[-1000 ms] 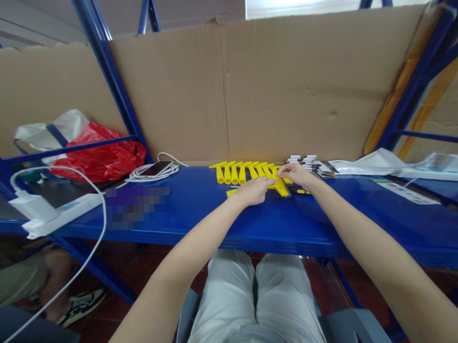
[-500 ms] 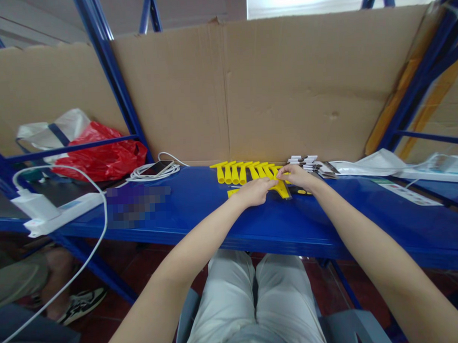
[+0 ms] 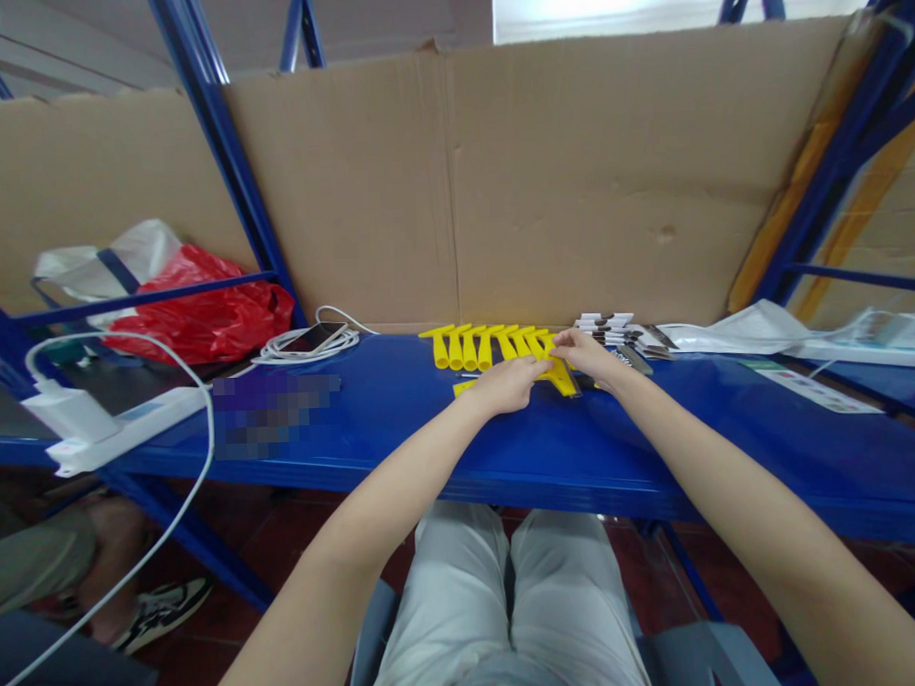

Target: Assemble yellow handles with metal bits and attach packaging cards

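Note:
My left hand (image 3: 508, 384) is closed round the handle end of a yellow plastic scraper (image 3: 561, 381), held low over the blue shelf. Its wide head points towards me, with a thin dark edge along it. My right hand (image 3: 584, 355) pinches at the same scraper, fingertips close to the left ones; any small part between them is hidden. Just behind the hands stands a row of yellow T-shaped handles (image 3: 470, 353), hollow ends facing me. A yellow piece (image 3: 463, 388) lies left of my left hand, partly covered by it.
Stacked white-and-dark packets (image 3: 605, 325) sit behind my right hand, beside a grey piece with lettering (image 3: 633, 359). Farther right are white plastic (image 3: 734, 328) and a printed sheet (image 3: 811, 384). On the left are a coiled cable (image 3: 300, 346), a red bag (image 3: 208, 307) and a power strip (image 3: 130, 429).
My right hand has shifted slightly left and closer to the left hand, uncovering the grey lettered piece behind it. The left hand and scraper have barely moved.

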Demonstrator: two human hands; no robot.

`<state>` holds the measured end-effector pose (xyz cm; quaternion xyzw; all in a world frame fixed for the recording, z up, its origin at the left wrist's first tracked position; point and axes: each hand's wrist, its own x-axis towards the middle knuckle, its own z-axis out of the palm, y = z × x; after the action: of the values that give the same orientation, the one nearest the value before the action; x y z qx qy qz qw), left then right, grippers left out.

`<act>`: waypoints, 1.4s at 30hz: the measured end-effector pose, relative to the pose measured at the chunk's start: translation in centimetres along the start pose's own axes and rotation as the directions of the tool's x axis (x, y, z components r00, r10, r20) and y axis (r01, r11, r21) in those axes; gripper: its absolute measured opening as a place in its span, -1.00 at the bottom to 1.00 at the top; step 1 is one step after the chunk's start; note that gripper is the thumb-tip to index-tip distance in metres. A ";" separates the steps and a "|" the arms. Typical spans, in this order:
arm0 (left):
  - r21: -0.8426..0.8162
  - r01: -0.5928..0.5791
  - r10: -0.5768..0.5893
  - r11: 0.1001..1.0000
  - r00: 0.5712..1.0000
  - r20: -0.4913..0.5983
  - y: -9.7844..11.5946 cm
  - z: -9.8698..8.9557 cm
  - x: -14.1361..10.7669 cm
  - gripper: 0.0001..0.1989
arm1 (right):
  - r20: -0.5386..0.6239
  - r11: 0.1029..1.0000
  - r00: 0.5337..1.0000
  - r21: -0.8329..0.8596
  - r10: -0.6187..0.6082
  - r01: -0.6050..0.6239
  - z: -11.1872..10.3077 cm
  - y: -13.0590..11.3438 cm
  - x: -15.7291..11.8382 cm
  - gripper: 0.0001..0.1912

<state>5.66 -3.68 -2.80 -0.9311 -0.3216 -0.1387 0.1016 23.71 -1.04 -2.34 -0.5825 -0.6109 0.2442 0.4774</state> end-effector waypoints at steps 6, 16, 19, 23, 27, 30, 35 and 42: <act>0.008 0.008 -0.008 1.000 1.000 0.009 0.1 -0.4 -0.2 -0.51 | 0.043 0.998 0.998 0.053 0.039 -0.041 -0.1 -0.5 -0.5 -0.81; -0.042 0.048 -0.050 0.998 0.998 -0.036 -0.2 -0.3 -0.1 -0.50 | -0.003 0.989 0.997 0.124 0.079 -0.078 -0.6 -1.0 -0.6 -0.77; -0.052 0.091 -0.093 0.995 0.994 -0.054 -0.4 -0.4 -0.1 -0.48 | 0.112 0.973 0.989 0.197 0.100 -0.120 -1.0 -1.1 -0.6 -0.70; -0.072 0.116 -0.121 0.991 0.990 -0.070 -0.5 -0.5 -0.1 -0.48 | 0.410 0.956 0.908 0.221 0.088 -0.193 -1.4 -1.6 -1.4 -0.77; -0.093 0.114 -0.121 0.989 0.990 -0.073 -0.5 -0.4 -0.1 -0.51 | 0.530 0.952 0.845 0.219 0.067 -0.213 -1.6 -2.2 -2.1 -0.82; -0.110 0.134 -0.142 0.985 0.987 -0.071 -0.4 -0.3 0.0 -0.45 | 0.514 0.948 0.856 0.236 0.064 -0.213 -1.6 -2.6 -2.4 -0.88; -0.073 0.202 -0.203 0.977 0.979 -0.007 -0.3 -0.4 -0.2 -0.39 | 0.496 0.949 0.866 0.241 0.062 -0.205 -1.5 -2.7 -2.5 -0.90; 0.025 0.248 -0.249 0.968 0.968 0.042 -0.4 -0.5 -0.3 -0.36 | 0.498 0.942 0.864 0.249 0.073 -0.223 -1.2 -2.3 -2.4 -0.83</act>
<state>5.08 -3.74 -2.43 -0.8853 -0.4393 -0.1264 0.0852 23.34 -4.11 -0.59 -0.4703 -0.6192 0.5069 0.3720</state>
